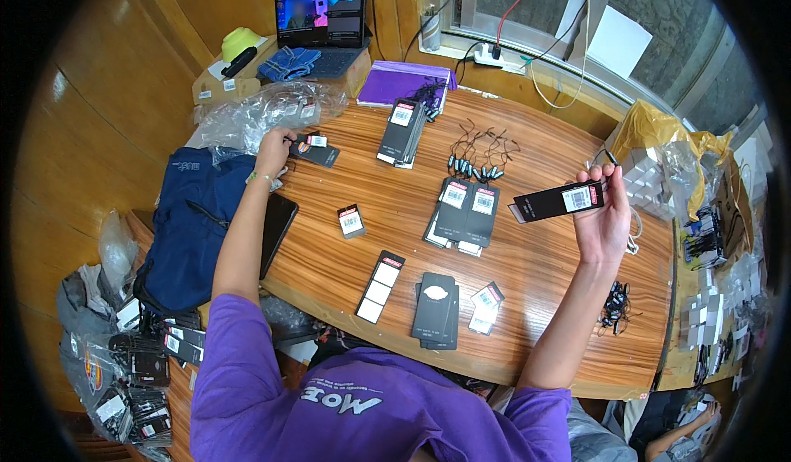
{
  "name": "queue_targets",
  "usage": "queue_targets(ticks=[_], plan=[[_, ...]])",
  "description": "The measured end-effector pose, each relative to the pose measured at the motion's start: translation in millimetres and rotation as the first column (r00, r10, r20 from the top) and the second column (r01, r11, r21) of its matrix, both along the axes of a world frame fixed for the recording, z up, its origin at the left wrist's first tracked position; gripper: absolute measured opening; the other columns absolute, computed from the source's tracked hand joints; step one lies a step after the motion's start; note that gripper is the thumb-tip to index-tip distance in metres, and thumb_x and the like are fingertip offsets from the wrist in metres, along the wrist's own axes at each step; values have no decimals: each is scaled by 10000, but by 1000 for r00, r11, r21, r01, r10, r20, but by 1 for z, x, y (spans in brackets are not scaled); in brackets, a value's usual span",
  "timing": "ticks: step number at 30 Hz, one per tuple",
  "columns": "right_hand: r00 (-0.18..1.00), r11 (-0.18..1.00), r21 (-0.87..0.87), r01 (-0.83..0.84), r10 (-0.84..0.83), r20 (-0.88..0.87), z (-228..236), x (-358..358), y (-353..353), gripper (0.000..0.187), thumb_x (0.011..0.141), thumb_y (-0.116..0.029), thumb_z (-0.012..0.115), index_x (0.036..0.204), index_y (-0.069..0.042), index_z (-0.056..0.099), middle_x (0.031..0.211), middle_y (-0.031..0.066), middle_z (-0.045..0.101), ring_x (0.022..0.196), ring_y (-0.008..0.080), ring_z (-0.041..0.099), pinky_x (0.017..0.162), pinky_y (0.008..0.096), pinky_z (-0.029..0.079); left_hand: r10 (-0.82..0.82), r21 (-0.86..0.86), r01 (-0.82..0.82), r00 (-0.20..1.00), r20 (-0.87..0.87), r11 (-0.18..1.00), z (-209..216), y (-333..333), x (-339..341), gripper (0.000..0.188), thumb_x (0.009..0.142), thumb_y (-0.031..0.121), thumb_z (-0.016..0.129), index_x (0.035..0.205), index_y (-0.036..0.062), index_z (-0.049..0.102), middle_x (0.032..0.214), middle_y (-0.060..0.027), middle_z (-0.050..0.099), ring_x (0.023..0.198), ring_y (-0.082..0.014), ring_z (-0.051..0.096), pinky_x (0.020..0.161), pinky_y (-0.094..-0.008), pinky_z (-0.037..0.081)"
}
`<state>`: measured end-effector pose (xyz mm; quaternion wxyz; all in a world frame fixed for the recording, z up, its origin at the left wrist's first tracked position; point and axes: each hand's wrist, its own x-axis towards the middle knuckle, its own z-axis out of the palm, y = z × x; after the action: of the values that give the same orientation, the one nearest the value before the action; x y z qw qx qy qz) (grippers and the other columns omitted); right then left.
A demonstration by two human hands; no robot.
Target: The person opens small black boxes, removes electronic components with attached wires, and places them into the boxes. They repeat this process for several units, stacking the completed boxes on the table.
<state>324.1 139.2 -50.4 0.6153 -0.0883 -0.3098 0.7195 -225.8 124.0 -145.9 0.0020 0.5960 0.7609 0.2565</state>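
My right hand is raised over the right side of the table, its fingers closed on a black hang tag with a white barcode sticker and a dark string at its top end. Another tag edge peeks out beneath it. Over at the left, my left hand pinches the end of a black hang tag lying flat on the table. Between the hands, two side-by-side stacks of stickered black tags have their strings spread out beyond them. A taller tag stack stands farther back.
Near the front edge lie a sticker strip, plain black tags and small barcode labels. Dark strings are piled at right. A navy bag and a black tablet-like slab border the left; a laptop stands behind.
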Motion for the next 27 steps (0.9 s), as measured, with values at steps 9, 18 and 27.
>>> queue_targets(ticks=[9, 18, 27], plan=[[1000, 998, -53, -16, 17, 26, -10, -25, 0, 241, 929, -249, 413, 843, -60, 535, 770, 106, 600, 794, 255, 588, 804, 388, 476, -74, 195, 130, 960, -271, 972, 65, -30, 151, 404, 793, 193, 599, 1167, 67, 513, 1217, -149, 441, 1150, -318, 380, 965, -422, 322], [963, 984, -109, -139, 160, 215, -21, -83, -18, 250, 941, -232, 374, 870, -29, 500, 833, 150, 606, 791, 228, 608, 741, 333, 503, -597, 349, 508, 487, 638, 787, 79, -61, 321, 531, 834, 126, 569, 1293, 60, 310, 1106, -138, 451, 1026, -233, 481, 889, -336, 395], [939, 997, -74, 29, -2, 344, -11, -93, -28, 218, 936, -181, 372, 925, -7, 502, 933, 181, 611, 881, 216, 594, 794, 311, 481, -570, 466, 386, 219, 792, 796, 54, -54, 341, 625, 845, -49, 472, 1366, 69, 148, 1114, -123, 436, 1079, -177, 465, 902, -272, 382]])
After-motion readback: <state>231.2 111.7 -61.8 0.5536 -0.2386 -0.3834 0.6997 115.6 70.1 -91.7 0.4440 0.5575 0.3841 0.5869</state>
